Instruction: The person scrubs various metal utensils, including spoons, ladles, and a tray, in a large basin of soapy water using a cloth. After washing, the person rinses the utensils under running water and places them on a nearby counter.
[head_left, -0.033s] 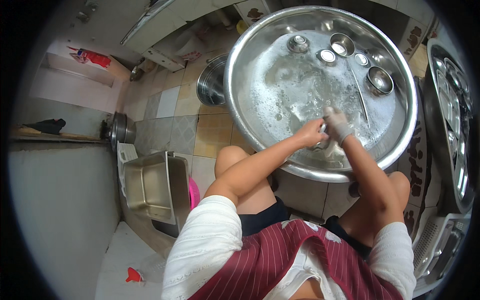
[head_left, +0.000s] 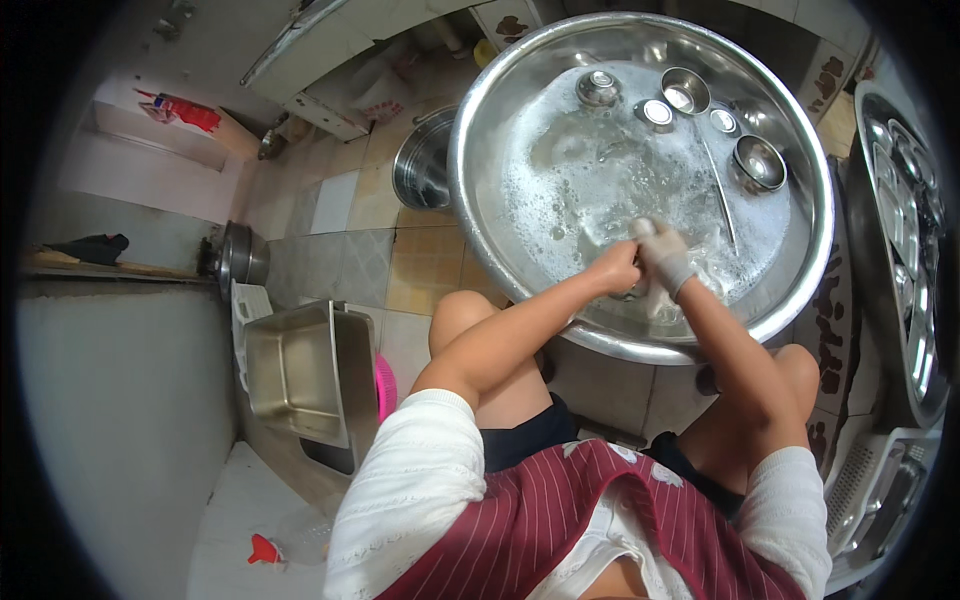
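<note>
1. Above the near side of the large steel basin (head_left: 680, 352), the bare left hand (head_left: 612, 270) and gloved right hand (head_left: 664, 256) come together, fingers curled; I cannot tell what either grasps.
2. Just beneath the left hand, a shiny metal piece (head_left: 629, 294) shows, mostly hidden.
3. Around them spreads foamy water (head_left: 540, 195).
4. Farther off, a thin metal stick (head_left: 719, 190) and metal bowls (head_left: 760, 163) rest in suds.
5. Outside, left, stands a metal bucket (head_left: 424, 162).
</note>
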